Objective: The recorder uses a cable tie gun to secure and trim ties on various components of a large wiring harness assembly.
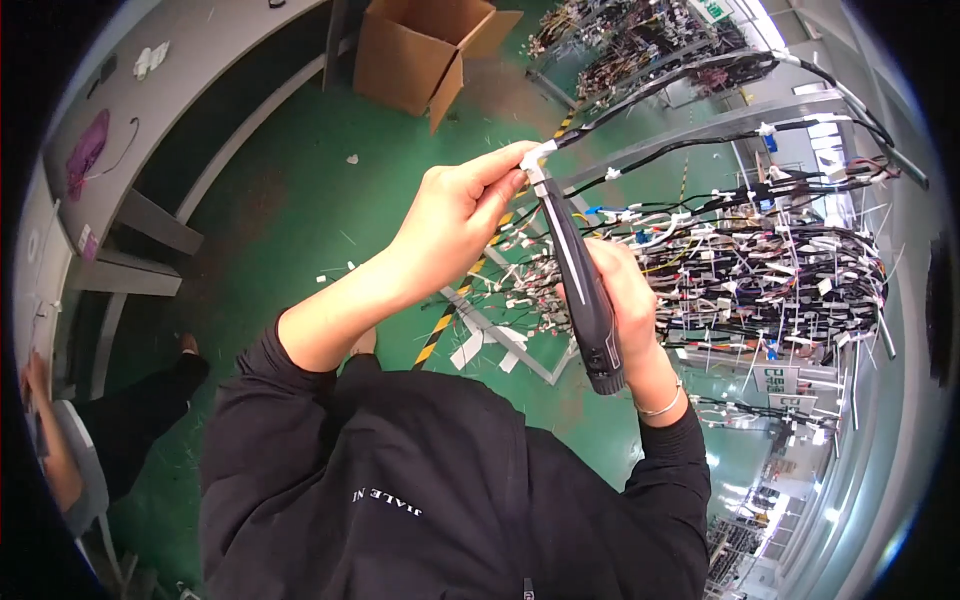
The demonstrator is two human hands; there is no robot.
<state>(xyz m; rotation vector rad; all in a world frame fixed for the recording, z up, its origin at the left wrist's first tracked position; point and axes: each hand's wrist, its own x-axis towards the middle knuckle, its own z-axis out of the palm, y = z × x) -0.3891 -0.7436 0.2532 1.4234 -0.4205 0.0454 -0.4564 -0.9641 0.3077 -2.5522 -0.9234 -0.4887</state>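
My right hand is wrapped around the grip of a long black tool, which looks like a cable tie gun. Its tip points up and away from me. At that tip my left hand pinches a small white piece between thumb and fingers; whether it is a tie or a connector I cannot tell. A black wire harness runs from the tip toward the upper right, lying along a metal rack. Part of the grip is hidden by my right fingers.
Many bundled wire harnesses hang on a rack at the right, close to my right hand. An open cardboard box stands on the green floor ahead. A workbench curves along the left, where another person sits.
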